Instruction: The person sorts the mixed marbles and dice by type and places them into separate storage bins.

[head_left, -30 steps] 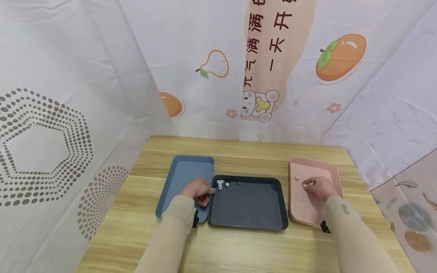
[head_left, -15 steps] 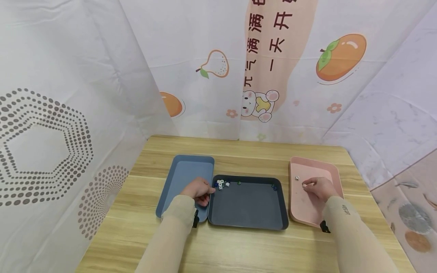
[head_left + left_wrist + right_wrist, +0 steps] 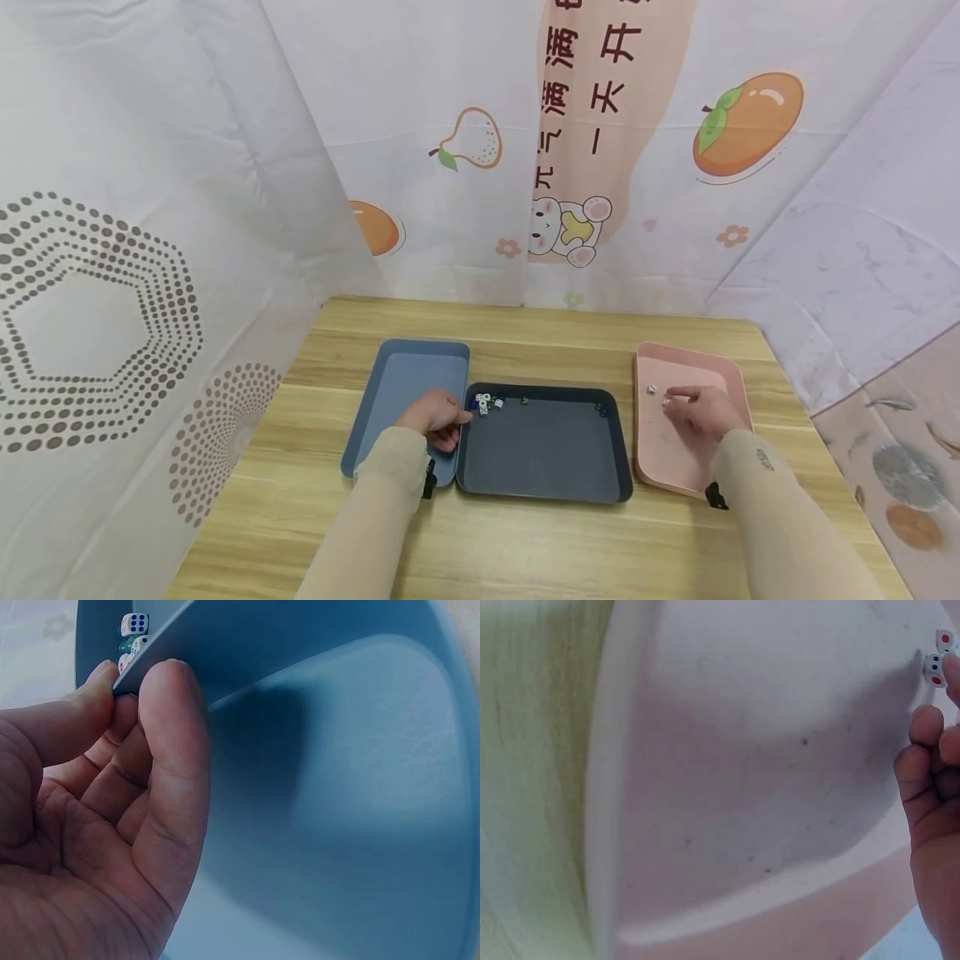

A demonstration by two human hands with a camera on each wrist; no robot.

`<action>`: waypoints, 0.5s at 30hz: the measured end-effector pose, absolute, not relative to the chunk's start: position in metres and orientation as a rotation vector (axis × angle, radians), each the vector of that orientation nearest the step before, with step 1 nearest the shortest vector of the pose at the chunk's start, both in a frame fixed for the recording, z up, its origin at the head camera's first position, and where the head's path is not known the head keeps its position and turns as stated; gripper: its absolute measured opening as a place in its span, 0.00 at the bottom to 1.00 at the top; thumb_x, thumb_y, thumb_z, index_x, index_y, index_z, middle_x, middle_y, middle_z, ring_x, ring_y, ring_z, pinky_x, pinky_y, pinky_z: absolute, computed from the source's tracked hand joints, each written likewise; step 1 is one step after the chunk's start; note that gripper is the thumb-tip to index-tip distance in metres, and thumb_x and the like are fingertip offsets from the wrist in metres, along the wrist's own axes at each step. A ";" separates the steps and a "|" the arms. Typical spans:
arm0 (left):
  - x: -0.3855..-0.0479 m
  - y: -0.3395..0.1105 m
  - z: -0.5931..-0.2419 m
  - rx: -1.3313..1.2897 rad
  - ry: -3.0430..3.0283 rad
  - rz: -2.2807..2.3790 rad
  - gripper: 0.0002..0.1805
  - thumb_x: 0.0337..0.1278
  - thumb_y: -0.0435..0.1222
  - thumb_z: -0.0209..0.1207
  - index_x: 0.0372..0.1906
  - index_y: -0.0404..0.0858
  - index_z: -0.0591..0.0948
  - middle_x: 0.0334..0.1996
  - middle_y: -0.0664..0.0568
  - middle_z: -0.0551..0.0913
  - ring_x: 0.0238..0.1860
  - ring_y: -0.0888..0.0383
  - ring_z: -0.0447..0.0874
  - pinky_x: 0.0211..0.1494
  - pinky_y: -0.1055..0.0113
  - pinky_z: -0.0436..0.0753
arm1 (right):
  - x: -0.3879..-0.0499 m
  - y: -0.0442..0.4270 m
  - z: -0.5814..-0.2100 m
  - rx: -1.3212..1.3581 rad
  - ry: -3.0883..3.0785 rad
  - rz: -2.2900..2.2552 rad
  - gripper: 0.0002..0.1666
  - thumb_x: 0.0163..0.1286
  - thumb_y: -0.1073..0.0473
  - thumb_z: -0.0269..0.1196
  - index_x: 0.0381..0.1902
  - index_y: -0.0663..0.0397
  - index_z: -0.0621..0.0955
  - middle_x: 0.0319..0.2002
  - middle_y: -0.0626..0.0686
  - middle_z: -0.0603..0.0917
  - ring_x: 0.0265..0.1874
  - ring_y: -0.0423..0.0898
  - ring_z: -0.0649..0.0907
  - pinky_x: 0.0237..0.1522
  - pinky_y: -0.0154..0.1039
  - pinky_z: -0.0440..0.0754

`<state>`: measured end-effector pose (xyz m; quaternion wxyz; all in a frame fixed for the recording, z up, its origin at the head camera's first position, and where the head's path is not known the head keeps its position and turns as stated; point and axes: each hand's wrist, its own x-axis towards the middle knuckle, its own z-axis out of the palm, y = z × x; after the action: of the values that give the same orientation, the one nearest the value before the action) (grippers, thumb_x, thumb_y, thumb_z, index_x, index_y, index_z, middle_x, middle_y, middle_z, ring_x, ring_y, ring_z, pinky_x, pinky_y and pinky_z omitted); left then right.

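Note:
My left hand pinches the tray wall between thumb and forefinger, where the blue tray meets the dark grey tray. The left wrist view shows the thumb and curled forefinger on either side of this wall. Over the pink tray is my right hand, with a small white die at its fingertips. In the right wrist view a fingertip overlaps that die; part of the hand is cut off. A second die lies just left of it on the tray floor.
Several white dice and small blue and green pieces gather in the dark tray's back left corner. One green piece lies at its back wall, and blue and green pieces at its back right corner. The wooden table meets a printed curtain behind.
My right forefinger has moved slightly away from me, and the die at my fingertips has shifted a little the same way. The left hand keeps its place on the tray wall.

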<state>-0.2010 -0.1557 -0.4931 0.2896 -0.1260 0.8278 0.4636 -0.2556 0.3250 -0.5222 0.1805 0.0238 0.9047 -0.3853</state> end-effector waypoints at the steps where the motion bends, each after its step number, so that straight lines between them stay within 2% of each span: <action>1: -0.201 -0.156 -0.493 -0.333 2.209 1.239 0.16 0.71 0.36 0.61 0.27 0.32 0.81 0.16 0.48 0.78 0.14 0.59 0.76 0.19 0.67 0.85 | -0.256 0.324 -0.520 0.051 2.574 -1.101 0.28 0.71 0.54 0.68 0.62 0.69 0.80 0.20 0.48 0.80 0.19 0.43 0.75 0.23 0.34 0.75; 5: -0.200 -0.156 -0.493 -0.332 2.209 1.248 0.16 0.71 0.36 0.61 0.25 0.34 0.80 0.16 0.48 0.78 0.14 0.59 0.75 0.19 0.67 0.84 | -0.260 0.318 -0.509 -0.027 2.653 -1.122 0.27 0.73 0.53 0.66 0.60 0.68 0.81 0.15 0.51 0.78 0.17 0.45 0.75 0.22 0.36 0.74; 9: -0.200 -0.155 -0.492 -0.333 2.216 1.240 0.16 0.72 0.36 0.61 0.26 0.33 0.80 0.16 0.48 0.78 0.14 0.59 0.76 0.19 0.68 0.84 | -0.266 0.310 -0.499 -0.094 2.648 -1.139 0.28 0.74 0.49 0.66 0.61 0.64 0.82 0.18 0.51 0.80 0.21 0.45 0.79 0.30 0.34 0.76; 12: -0.200 -0.155 -0.492 -0.333 2.224 1.230 0.15 0.72 0.36 0.61 0.27 0.31 0.81 0.16 0.48 0.78 0.14 0.59 0.77 0.20 0.67 0.85 | -0.271 0.300 -0.493 -0.170 2.583 -1.207 0.28 0.75 0.49 0.64 0.62 0.65 0.81 0.19 0.52 0.81 0.23 0.47 0.81 0.36 0.34 0.79; 15: -0.200 -0.154 -0.492 -0.332 2.229 1.228 0.15 0.72 0.36 0.61 0.27 0.31 0.81 0.16 0.48 0.78 0.14 0.59 0.77 0.20 0.67 0.85 | -0.276 0.286 -0.487 -0.229 2.504 -1.306 0.23 0.75 0.53 0.64 0.55 0.69 0.81 0.20 0.55 0.81 0.24 0.51 0.83 0.35 0.37 0.83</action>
<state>-0.2003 -0.1541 -0.4918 0.2835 -0.1241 0.8329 0.4587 -0.2765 0.2857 -0.4872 0.1537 -0.0798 0.8732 -0.4555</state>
